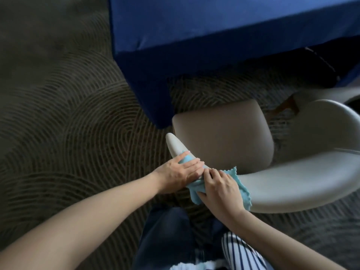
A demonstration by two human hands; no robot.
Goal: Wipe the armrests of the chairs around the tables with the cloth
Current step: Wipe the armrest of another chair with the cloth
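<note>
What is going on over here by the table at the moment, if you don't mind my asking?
A person is wiping the armrest of a pale chair with a light blue cloth. The left hand wraps the cloth around the armrest just behind its bare tip, while the right hand grips the cloth's loose end, closer to the chair's back. The chair stands on patterned carpet beside a blue-draped table.

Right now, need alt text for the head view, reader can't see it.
Two hands wrap a light blue cloth round the pale armrest of a grey chair: the left hand grips nearer its bare tip, the right hand just behind. The chair faces a table draped in dark blue, on patterned carpet.
</note>
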